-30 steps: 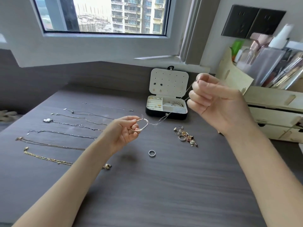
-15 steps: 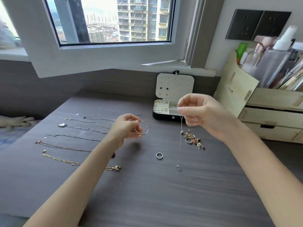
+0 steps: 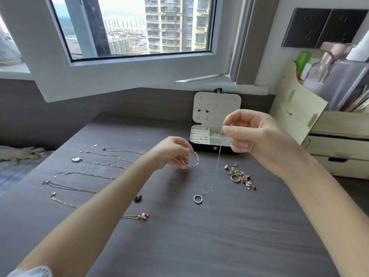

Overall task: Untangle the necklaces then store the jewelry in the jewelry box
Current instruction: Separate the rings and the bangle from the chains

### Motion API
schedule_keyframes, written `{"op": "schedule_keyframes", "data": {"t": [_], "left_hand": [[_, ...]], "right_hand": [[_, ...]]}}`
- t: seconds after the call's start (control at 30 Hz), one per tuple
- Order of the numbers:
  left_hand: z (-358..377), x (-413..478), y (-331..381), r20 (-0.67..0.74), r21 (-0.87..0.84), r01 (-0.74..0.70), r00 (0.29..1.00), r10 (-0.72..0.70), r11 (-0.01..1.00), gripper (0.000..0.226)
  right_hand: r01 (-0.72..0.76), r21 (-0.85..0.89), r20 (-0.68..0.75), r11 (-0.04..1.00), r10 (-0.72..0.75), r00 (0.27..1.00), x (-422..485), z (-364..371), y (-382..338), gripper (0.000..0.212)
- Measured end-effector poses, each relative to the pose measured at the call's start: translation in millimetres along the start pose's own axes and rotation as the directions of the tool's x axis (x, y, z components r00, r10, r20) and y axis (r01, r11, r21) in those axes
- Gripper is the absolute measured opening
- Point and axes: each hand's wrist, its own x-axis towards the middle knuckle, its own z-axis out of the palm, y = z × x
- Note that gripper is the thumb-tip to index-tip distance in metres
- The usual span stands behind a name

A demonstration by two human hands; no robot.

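Head view, my right hand [image 3: 257, 140] pinches chain [image 3: 217, 162] hanging vertical, left hand [image 3: 171, 151] grips bangle [image 3: 198, 159], broad surface [image 3: 199, 236] toward near edge

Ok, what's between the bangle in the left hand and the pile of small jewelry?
Head view: the thin chain pinched by the right hand hangs between bangle and pile; otherwise bare tabletop.

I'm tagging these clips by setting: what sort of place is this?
Likely a bedroom desk in a high-rise flat: the window faces tower blocks, a wooden organizer holds cosmetics, and an open jewelry box sits on the desk.
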Motion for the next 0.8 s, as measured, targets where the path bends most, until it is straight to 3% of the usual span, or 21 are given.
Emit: {"op": "schedule_keyframes", "data": {"t": [0.13, 0.2, 0.3, 0.37, 0.4, 0.43, 0.47, 0.53, 0.57, 0.63, 0.7, 0.8], "left_hand": [[33, 12, -6, -0.003, 0.125, -0.049, 0.999, 0.05, 0.991, 0.013], [40, 18, -6, -0.036, 0.265, -0.077, 0.995, 0.09, 0.961, 0.013], [40, 17, -2, -0.091, 0.64, -0.1, 0.975, 0.204, 0.762, 0.017], [39, 11, 3, -0.131, 0.726, -0.149, 0.928, 0.348, 0.671, 0.022], [37, 6, 7, -0.121, 0.671, -0.202, 0.919, 0.374, 0.713, 0.027], [36, 0, 13, -0.08, 0.505, -0.26, 0.935, 0.344, 0.823, 0.032], [36, -10, 21, 0.032, 0.233, -0.288, 0.957, 0.289, 0.929, 0.035], [37, -29, 34, 0.262, -0.241, -0.232, 0.92, 0.293, 0.943, 0.039], [37, -36, 38, 0.306, -0.36, -0.211, 0.894, 0.329, 0.909, 0.038], [39, -48, 43, 0.294, -0.43, -0.249, 0.87, 0.395, 0.868, 0.024], [41, -51, 45, 0.208, -0.384, -0.304, 0.891, 0.403, 0.872, 0.014], [42, -51, 43, 0.115, -0.297, -0.327, 0.92, 0.374, 0.897, 0.018]], "right_hand": [[0.011, 0.023, -0.015, 1.0, -0.011, 1.0, 4, -4, -7, 0.007], [-0.004, 0.006, -0.03, 1.0, 0.004, 1.0, 6, -4, -6, 0.007], [-0.028, -0.003, -0.038, 1.0, 0.028, 0.999, 8, -3, -8, 0.01], [-0.04, -0.013, -0.037, 0.999, 0.04, 0.999, 10, -4, -12, 0.012], [-0.041, -0.01, -0.031, 0.999, 0.04, 0.999, 10, -4, -14, 0.013], [-0.038, -0.004, -0.024, 0.999, 0.038, 0.999, 11, -5, -16, 0.012], [-0.036, 0.002, -0.018, 0.999, 0.036, 0.999, 11, -5, -17, 0.011], [-0.041, -0.01, -0.021, 0.999, 0.041, 0.999, 10, -6, -18, 0.009], [-0.053, -0.034, -0.03, 0.998, 0.052, 0.998, 8, -7, -18, 0.009], [-0.084, -0.086, -0.048, 0.993, 0.08, 0.996, 4, -8, -17, 0.008], [-0.117, -0.11, -0.055, 0.987, 0.112, 0.992, -1, -9, -16, 0.009], [-0.157, -0.107, -0.075, 0.982, 0.149, 0.986, -10, -12, -12, 0.012]]}}
